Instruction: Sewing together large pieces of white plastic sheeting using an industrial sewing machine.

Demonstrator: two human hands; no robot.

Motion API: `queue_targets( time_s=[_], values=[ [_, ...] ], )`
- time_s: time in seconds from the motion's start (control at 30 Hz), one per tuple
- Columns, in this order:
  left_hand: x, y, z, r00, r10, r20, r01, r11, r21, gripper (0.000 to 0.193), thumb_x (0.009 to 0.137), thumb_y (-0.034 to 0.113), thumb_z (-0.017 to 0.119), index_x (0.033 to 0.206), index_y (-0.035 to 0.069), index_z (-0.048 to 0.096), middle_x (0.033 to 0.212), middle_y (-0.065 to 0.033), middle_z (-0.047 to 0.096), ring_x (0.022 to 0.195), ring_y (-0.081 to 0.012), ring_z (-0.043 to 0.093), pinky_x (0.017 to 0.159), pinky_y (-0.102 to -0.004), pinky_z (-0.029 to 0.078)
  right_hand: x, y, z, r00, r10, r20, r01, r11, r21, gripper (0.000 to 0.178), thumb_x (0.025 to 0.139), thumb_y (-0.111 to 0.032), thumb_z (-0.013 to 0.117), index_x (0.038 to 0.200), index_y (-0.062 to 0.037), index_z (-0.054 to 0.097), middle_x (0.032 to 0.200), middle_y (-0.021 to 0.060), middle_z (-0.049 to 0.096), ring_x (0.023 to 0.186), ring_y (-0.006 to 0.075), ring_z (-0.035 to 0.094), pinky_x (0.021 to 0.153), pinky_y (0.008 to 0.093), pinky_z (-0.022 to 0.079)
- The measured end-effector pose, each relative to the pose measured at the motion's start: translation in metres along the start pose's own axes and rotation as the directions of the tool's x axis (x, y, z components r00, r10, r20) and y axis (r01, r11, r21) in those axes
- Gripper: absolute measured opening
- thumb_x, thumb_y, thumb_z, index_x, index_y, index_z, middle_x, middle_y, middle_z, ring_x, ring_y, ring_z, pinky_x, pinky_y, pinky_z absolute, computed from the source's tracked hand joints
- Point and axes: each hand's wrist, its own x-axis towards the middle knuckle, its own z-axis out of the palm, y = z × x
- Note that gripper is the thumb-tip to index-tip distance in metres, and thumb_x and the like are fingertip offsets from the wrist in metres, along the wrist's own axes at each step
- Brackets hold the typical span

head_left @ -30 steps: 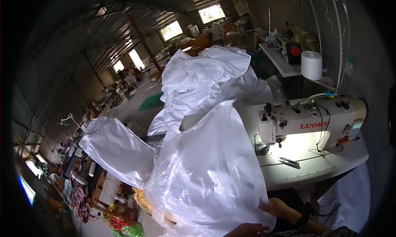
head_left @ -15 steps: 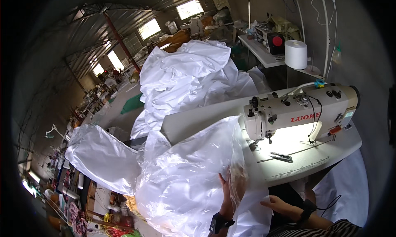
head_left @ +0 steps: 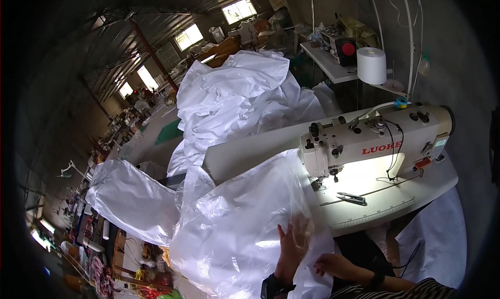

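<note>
A large white fabric piece [head_left: 224, 242] with clear plastic film drapes off the front of the sewing machine table. My left hand [head_left: 292, 244] lies against it with the thumb raised and fingers spread, partly seen through the film. Beside it, my right hand [head_left: 336, 265] is closed, its fingers curled over the right edge of the white piece; what the fingertips hold is hidden. Ahead and to the right stands a white sewing machine [head_left: 375, 137], its lamp lit. Thread snips [head_left: 351, 198] lie on the machine bed, close to the needle area.
A big heap of white fabric [head_left: 234, 96] rises behind the table [head_left: 250, 137]. A white thread cone [head_left: 371, 66] stands at the back right. More white cloth [head_left: 435, 242] hangs at the lower right. A cluttered side table [head_left: 333, 65] is farther back.
My right hand has moved left toward my left hand, its fingers more curled. My left hand has shifted slightly, and the white piece looks flatter and smoother around it.
</note>
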Motion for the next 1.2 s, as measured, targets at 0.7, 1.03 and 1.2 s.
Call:
queue_targets(
  time_s=[0.7,1.03,1.2],
  values=[
    [0.08,-0.031,-0.07,0.954,0.125,-0.273,-0.147,0.987,-0.06,0.026,0.092,0.012,0.052,0.114,0.003,0.063,0.119,-0.0187,0.062,0.107,-0.0345,0.062,0.092,-0.0415,0.05,-0.026,0.059,-0.042,0.928,-0.12,-0.354,-0.079,0.863,-0.5,0.052,0.09,-0.047,0.061,0.109,0.001,0.06,0.088,0.0116,0.066,0.074,0.0199,0.067,0.071,0.0308,0.052],
    [0.22,-0.133,0.023,0.995,0.096,0.036,-0.102,0.961,0.256,0.059,0.093,0.048,0.049,0.141,0.013,0.043,0.151,-0.007,0.036,0.141,-0.0313,0.029,0.109,-0.065,0.021,0.031,0.059,-0.013,0.934,0.243,-0.262,-0.214,0.968,0.134,0.044,0.094,-0.045,0.058,0.093,-0.0015,0.068,0.077,0.0099,0.064,0.076,0.0172,0.058,0.07,0.0317,0.047],
    [0.242,-0.136,0.036,0.919,0.386,-0.082,-0.369,0.915,0.164,0.059,0.094,0.046,0.049,0.143,0.015,0.041,0.151,-0.0048,0.037,0.143,-0.029,0.026,0.115,-0.0577,0.014,0.005,0.056,-0.01,0.961,0.199,-0.193,-0.131,0.939,0.318,0.016,0.086,-0.01,0.07,0.093,0.0041,0.069,0.076,0.0042,0.068,0.069,0.0136,0.062,0.064,0.0281,0.05]
  ],
)
